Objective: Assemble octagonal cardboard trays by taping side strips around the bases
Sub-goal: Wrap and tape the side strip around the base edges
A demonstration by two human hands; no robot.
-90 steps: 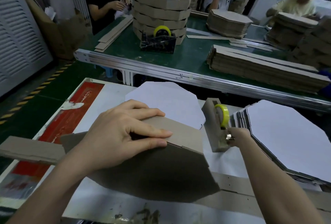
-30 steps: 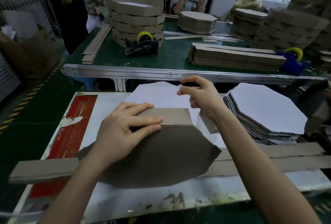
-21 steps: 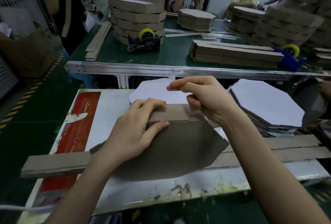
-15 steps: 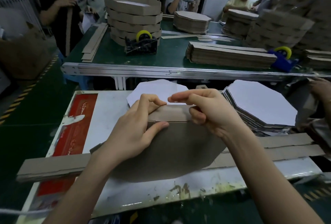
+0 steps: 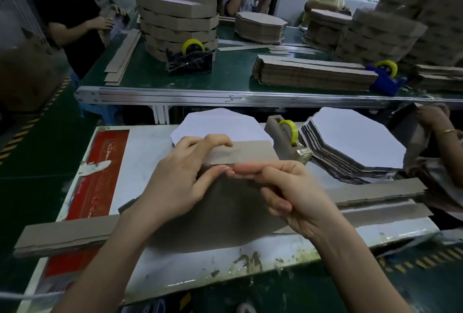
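- Octagonal base (image 5: 225,215): lies brown face up on the white worktop (image 5: 140,162), towards its near edge.
- A side strip (image 5: 248,153) panel is held upright against the far edge of the base. Spare strips (image 5: 375,191) lie flat beneath the base, running left and right.
- Left grip (image 5: 180,180): clamped on the upright panel, with fingers hooked over its top edge and the thumb set at the seam.
- Right grip (image 5: 290,195): forefinger laid straight along the seam, its tip meeting the left thumb, and the other fingers curled. A faint glint there suggests clear tape. Whether any is pinched cannot be told.
- Step judged: the first panel is being taped to the base. No strip is raised at the other edges, so the task is at an early stage.
- Next move judged: the tape is to be rubbed flat across the seam without the panel slipping. A fresh piece is then to be drawn from the tape dispenser (image 5: 283,137) just beyond, and the adjoining panel folded up.
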